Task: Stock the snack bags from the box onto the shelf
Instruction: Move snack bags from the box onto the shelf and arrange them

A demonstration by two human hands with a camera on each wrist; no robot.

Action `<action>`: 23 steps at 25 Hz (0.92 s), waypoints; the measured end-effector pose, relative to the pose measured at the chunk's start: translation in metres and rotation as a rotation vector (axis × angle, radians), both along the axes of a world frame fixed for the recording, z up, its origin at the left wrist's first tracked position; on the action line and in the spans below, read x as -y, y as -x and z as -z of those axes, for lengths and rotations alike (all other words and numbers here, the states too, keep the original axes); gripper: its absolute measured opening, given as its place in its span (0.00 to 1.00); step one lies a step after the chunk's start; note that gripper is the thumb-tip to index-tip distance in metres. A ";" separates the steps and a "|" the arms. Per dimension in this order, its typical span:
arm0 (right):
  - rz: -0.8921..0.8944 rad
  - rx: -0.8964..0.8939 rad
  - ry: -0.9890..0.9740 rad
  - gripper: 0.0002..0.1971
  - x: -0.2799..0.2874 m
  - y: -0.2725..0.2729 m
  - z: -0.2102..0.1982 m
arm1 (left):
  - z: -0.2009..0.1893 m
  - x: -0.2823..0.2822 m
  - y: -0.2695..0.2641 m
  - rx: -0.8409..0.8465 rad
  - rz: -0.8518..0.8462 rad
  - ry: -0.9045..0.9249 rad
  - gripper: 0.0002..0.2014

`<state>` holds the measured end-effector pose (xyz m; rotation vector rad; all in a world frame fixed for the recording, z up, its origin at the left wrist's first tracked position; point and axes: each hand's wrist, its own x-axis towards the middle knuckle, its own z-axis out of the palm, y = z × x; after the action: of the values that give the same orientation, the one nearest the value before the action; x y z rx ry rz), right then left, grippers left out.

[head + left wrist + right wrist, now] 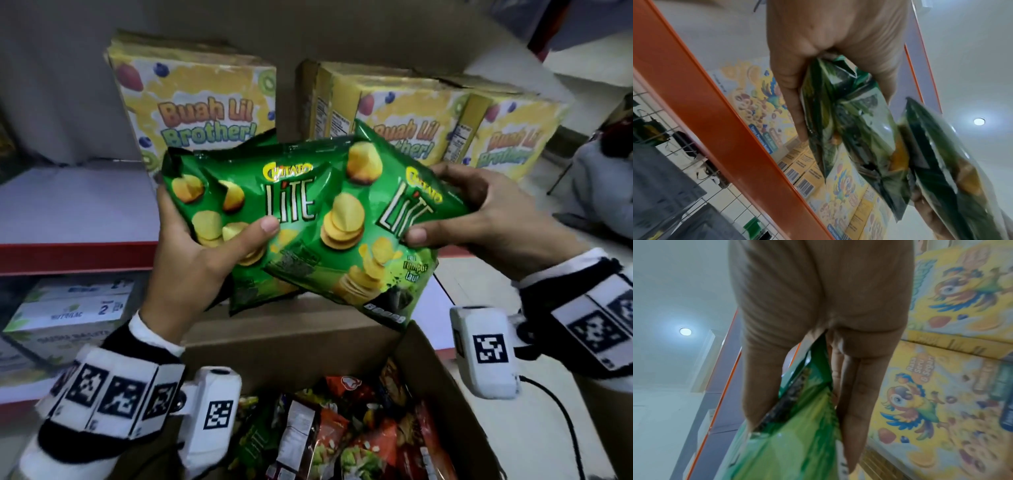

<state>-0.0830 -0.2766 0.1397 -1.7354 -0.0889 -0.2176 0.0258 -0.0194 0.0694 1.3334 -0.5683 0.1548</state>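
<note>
- Head view: two green chip bags (308,219) are gripped by the left hand (191,260) and right hand (486,219) above the box (442,383); they should be set upright on the shelf (68,205).
- Left wrist view: the grasp is best kept light.
- Right wrist view: the bag's edge is pinched between thumb and fingers (857,402).

My left hand (830,48) fills the top centre of the frame, pinching two glossy green snack bags (855,126) that trail toward the lower right. Behind, an orange shelf edge (719,123) runs diagonally, with yellow cardboard cereal boxes (840,191) beside it.
</note>
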 end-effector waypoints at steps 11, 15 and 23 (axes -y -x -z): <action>0.059 -0.146 -0.059 0.37 -0.006 -0.019 -0.113 | -0.106 0.033 0.002 -0.093 -0.080 -0.087 0.41; 0.090 -0.185 -0.119 0.33 -0.006 0.001 -0.200 | -0.190 0.036 0.027 -0.165 -0.096 -0.110 0.23; 0.038 -0.300 -0.203 0.32 -0.028 0.027 -0.382 | -0.360 0.010 0.055 -0.308 0.040 -0.138 0.25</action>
<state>-0.1099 -0.2483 0.5220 -1.5500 0.1802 0.0077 -0.0295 -0.0289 0.4290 1.4446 -0.3489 -0.1234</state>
